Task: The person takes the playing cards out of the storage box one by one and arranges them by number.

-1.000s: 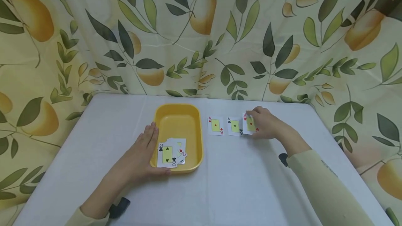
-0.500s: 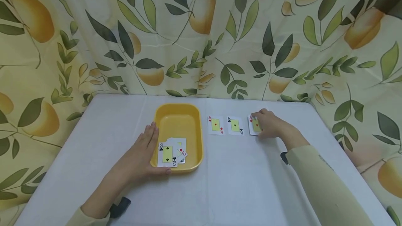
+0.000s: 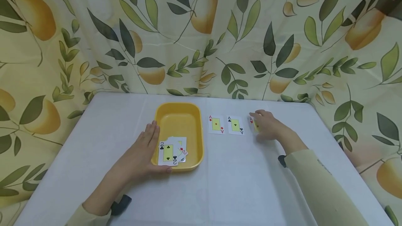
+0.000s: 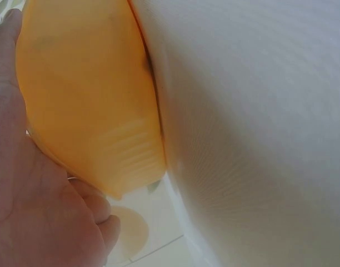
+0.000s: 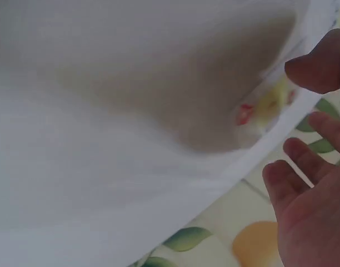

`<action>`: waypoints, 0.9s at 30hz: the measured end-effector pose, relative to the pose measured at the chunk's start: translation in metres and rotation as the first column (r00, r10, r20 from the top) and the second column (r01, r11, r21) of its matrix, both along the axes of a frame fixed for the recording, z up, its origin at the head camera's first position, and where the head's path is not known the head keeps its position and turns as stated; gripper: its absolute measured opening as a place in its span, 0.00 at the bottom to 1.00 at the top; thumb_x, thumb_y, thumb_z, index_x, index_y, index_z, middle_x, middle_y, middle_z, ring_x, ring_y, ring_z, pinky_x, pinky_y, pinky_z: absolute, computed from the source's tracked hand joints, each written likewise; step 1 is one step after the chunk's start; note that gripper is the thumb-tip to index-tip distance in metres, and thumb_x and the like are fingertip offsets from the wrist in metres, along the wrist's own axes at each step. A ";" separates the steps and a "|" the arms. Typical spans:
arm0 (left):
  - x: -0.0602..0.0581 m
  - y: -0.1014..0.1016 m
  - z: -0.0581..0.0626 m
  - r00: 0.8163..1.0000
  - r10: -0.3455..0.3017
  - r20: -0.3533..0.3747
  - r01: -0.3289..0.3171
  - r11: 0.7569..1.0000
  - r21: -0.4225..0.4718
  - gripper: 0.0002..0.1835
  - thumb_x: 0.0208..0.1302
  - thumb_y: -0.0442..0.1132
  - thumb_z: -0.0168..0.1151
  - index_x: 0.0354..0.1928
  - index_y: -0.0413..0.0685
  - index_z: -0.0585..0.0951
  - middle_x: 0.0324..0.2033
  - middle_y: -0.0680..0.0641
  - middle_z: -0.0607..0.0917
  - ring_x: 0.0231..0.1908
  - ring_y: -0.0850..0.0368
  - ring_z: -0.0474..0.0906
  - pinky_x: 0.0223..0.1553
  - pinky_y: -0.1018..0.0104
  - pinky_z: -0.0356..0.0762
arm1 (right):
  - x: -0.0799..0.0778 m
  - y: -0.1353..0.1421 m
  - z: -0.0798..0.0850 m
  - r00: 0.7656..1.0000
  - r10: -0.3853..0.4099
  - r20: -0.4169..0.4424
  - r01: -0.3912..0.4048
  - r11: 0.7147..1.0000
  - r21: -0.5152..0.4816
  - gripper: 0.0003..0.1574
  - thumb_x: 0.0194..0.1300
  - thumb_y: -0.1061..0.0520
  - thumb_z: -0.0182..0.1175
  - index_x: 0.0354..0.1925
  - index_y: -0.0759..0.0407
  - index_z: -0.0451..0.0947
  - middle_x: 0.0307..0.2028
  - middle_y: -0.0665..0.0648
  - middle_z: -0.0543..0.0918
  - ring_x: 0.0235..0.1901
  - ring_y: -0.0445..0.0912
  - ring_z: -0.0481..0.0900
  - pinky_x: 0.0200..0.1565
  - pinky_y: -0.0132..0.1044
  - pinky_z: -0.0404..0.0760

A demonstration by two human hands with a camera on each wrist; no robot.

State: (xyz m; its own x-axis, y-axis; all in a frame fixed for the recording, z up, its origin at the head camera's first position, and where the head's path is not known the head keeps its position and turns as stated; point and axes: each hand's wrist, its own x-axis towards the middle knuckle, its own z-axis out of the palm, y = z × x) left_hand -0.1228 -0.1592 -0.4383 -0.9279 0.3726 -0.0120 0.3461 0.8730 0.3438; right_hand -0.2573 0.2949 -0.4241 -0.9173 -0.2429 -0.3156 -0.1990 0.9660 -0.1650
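Note:
My left hand [image 3: 139,156] rests along the left side of a yellow tray [image 3: 179,123], fingers straight on the rim and thumb at its near edge. In the left wrist view the palm lies beside the tray's outer wall [image 4: 92,100]. Inside the tray, a two of clubs [image 3: 168,153] overlaps other playing cards, a red-diamond one [image 3: 182,153] among them. My right hand [image 3: 267,125] is over an ace of hearts [image 3: 251,119] and partly covers it. In the right wrist view that card [image 5: 264,108] lies on the cloth, blurred, with the fingers spread and apart from it.
An ace of diamonds [image 3: 216,125] and an ace of clubs [image 3: 235,125] lie face up in a row between tray and right hand. The white-covered table [image 3: 220,194] ends at a fruit-patterned curtain [image 3: 201,62].
My right hand moved the ace of hearts rightward, away from the ace of clubs, and laid it on the table. Its fingers have since come off the card. The left hand stayed on the tray.

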 end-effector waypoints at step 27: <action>-0.004 -0.003 -0.003 1.000 -0.011 0.015 0.012 1.000 -0.017 0.77 0.40 0.86 0.58 0.79 0.39 0.41 0.79 0.43 0.36 0.79 0.45 0.32 0.77 0.46 0.46 | 0.073 -0.216 0.035 0.857 0.489 -0.165 -0.516 0.823 -0.238 0.57 0.48 0.44 0.76 0.74 0.51 0.64 0.68 0.50 0.68 0.66 0.45 0.65 0.67 0.39 0.72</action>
